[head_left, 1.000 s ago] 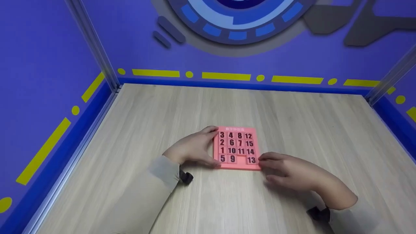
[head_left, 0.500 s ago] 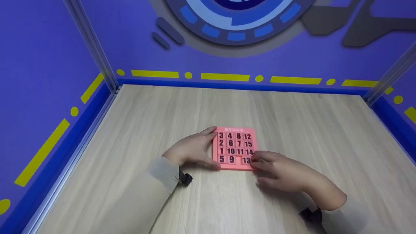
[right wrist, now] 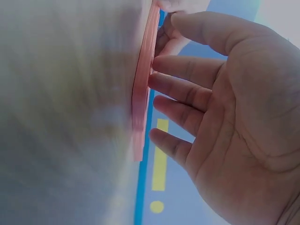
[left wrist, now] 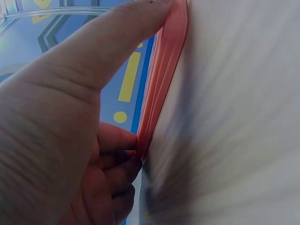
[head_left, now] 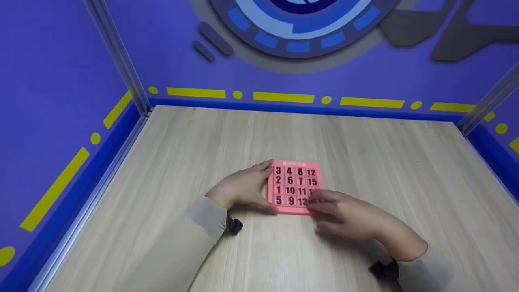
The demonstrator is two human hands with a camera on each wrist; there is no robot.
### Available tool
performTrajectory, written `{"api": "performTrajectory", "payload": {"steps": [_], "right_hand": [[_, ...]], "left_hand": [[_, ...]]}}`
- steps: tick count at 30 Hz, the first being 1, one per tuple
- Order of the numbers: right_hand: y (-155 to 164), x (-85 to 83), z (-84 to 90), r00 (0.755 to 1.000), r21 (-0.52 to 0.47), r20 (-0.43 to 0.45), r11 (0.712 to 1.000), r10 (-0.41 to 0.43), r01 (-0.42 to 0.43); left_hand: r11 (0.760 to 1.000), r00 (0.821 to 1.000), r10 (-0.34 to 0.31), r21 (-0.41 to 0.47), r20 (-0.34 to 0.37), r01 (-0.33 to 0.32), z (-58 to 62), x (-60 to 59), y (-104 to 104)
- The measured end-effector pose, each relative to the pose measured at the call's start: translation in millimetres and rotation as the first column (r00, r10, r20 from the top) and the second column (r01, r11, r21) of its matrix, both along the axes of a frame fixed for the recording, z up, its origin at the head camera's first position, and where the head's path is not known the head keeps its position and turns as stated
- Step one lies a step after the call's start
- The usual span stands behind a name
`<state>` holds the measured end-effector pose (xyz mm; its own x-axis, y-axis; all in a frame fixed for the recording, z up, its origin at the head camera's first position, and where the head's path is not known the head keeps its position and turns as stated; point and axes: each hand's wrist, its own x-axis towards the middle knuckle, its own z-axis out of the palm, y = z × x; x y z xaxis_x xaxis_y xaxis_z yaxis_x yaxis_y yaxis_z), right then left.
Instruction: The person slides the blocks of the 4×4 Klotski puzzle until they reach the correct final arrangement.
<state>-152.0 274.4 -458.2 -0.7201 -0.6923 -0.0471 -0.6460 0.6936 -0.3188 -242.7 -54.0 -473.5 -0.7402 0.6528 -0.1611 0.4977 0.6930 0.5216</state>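
Observation:
A pink sliding number puzzle (head_left: 292, 163) lies flat on the table, its numbered tiles in four rows. My left hand (head_left: 243, 188) holds its left side, thumb at the near corner and fingers at the far corner; the left wrist view shows them on the puzzle's edge (left wrist: 163, 70). With extended fingers, my right hand (head_left: 350, 213) touches the bottom-row tile 13 (head_left: 302, 201), which sits beside the 9. These fingers hide the bottom right slot and part of tile 14 above it. In the right wrist view the fingertips (right wrist: 158, 80) meet the puzzle's top face.
The wood-grain table (head_left: 227, 134) spreads around the puzzle. Blue printed panels (head_left: 284, 81) with yellow dashes wall it at the back and both sides, joined by metal corner posts (head_left: 121, 56). Each wrist carries a black strap (head_left: 234, 225).
My right hand has moved left from the puzzle's right edge onto the tiles. Tile 13 has slid left into the gap beside the 9. My left hand keeps its hold.

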Motion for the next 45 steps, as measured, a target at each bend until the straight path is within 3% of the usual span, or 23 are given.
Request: {"api": "performTrajectory", "payload": {"steps": [6,10,30,45], "right_hand": [[14.4,-6.7,-2.8,0.985,-0.050,-0.010,0.984,-0.174,0.174],[19.8,-8.3,-5.1,0.975,-0.034,-0.010,0.974,-0.224,0.223],[11.9,-7.9,-5.0,0.983,0.059,-0.088,0.985,-0.159,0.164],[9.9,-4.7,-4.7,0.990,0.053,-0.071,0.991,-0.118,0.122]], "left_hand": [[1.000,1.000,0.001,0.022,0.020,-0.001,1.8,-1.1,3.0],[1.000,1.000,0.000,0.022,0.028,0.000,2.9,-0.2,3.4],[1.000,0.999,0.028,0.014,0.039,-0.028,0.2,0.2,-1.4],[1.000,0.999,0.019,0.013,0.037,-0.020,-2.3,0.1,-2.4]]}}
